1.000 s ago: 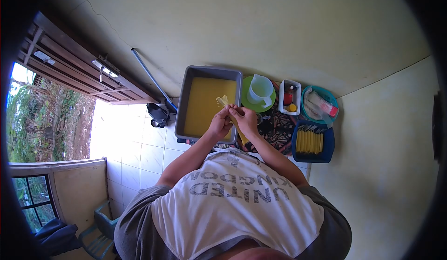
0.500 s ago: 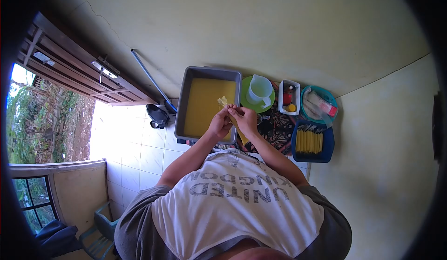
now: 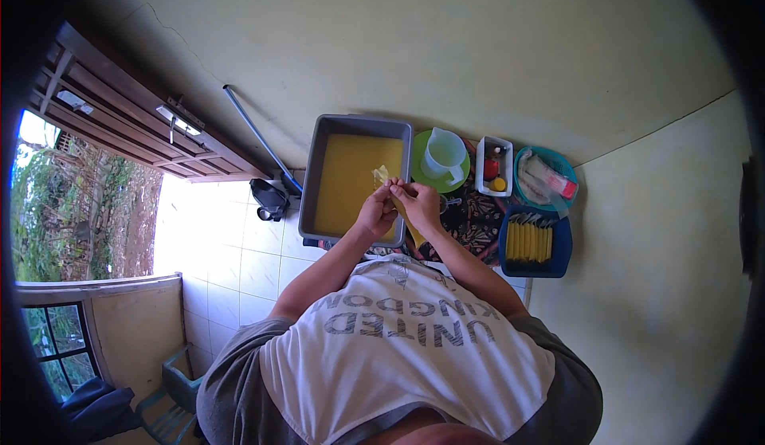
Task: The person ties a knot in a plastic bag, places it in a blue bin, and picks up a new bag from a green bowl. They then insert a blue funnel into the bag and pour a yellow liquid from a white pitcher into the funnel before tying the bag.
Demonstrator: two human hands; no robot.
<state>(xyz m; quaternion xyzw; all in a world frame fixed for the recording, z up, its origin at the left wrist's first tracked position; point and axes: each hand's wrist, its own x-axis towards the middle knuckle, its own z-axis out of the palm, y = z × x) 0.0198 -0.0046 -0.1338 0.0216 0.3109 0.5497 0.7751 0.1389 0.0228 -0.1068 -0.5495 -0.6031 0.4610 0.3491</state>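
My left hand and my right hand meet over the right part of a grey tub holding yellow liquid. Between their fingertips they pinch a narrow plastic bag of yellow liquid. Its crumpled, clear-yellow open end sticks up past the fingers, while the filled length hangs down below my right hand. Both hands have their fingers closed on the neck of the bag, and the fingers hide most of that neck.
Right of the tub stand a clear jug on a green plate, a white box of small bottles, a teal basket with plastic packs and a blue basket of filled yellow bags. Dark patterned cloth lies underneath.
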